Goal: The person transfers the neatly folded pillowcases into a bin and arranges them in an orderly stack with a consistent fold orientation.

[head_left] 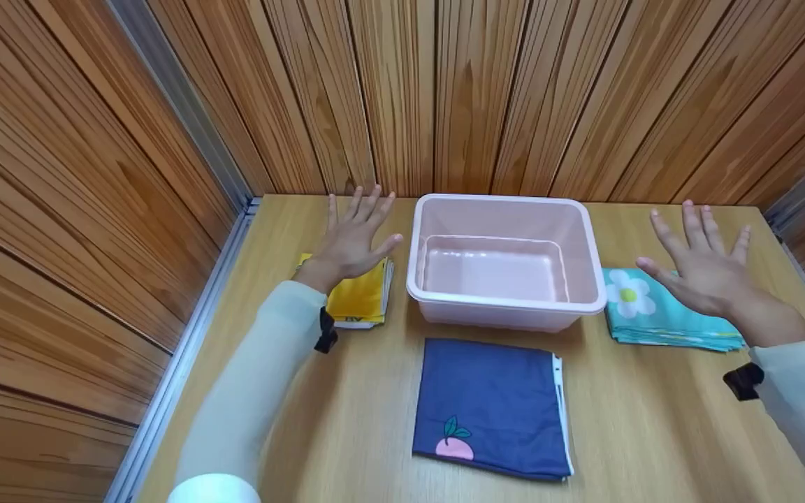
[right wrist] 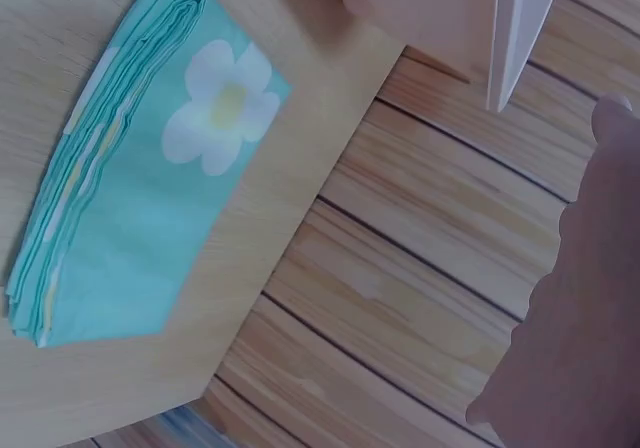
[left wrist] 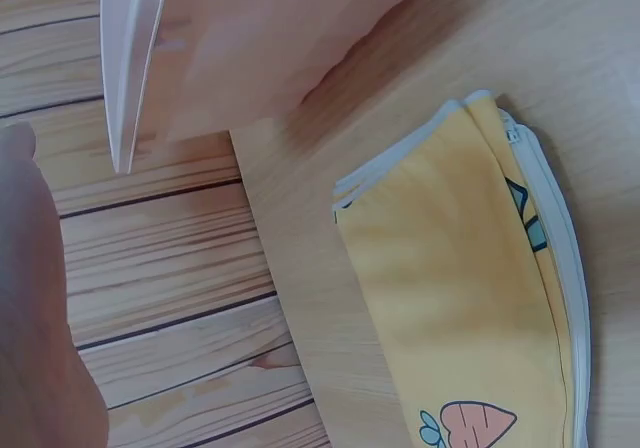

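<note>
Spread fingers mark my left hand (head_left: 352, 246), held above a folded yellow cloth item (head_left: 358, 297) and touching nothing. In the left wrist view that yellow item (left wrist: 455, 288) shows a carrot print and a white zipper edge. On the other side my right hand (head_left: 706, 272), fingers also spread, hovers over a folded teal cloth (head_left: 682, 318) with a white flower. The right wrist view shows the teal cloth's (right wrist: 150, 238) stacked layers. Between the hands stands a pale pink plastic tub (head_left: 507, 305) with nothing inside. A folded navy cloth item (head_left: 493, 398) with a pink fruit print lies in front of it.
The wooden table (head_left: 367, 419) carries all these things. Wood-plank walls (head_left: 472, 98) rise behind and at both sides. A metal rail (head_left: 186, 349) runs along the left edge. The tub stands close to the back wall.
</note>
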`<control>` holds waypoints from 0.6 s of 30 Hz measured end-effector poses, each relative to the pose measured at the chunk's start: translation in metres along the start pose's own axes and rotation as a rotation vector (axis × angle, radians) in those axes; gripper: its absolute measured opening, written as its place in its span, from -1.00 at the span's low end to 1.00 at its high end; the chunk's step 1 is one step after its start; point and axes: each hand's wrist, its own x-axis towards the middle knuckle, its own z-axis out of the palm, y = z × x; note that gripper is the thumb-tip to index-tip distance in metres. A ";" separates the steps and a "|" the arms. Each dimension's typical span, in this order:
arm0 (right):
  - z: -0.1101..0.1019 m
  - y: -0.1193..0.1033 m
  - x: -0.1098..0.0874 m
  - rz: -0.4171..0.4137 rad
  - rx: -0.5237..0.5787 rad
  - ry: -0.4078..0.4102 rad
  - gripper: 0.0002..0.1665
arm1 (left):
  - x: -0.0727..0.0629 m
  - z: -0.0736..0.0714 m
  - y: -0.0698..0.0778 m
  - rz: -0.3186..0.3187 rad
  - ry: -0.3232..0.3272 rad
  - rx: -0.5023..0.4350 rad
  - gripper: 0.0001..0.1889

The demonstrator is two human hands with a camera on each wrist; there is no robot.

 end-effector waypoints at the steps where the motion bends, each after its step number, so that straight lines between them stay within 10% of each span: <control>1: 0.000 -0.002 -0.001 -0.006 -0.006 0.004 -0.04 | -0.001 0.000 0.000 0.009 0.001 -0.001 -0.20; 18: -0.007 -0.023 -0.029 -0.135 -0.069 0.096 -0.05 | -0.026 0.000 0.007 0.153 0.023 0.071 -0.19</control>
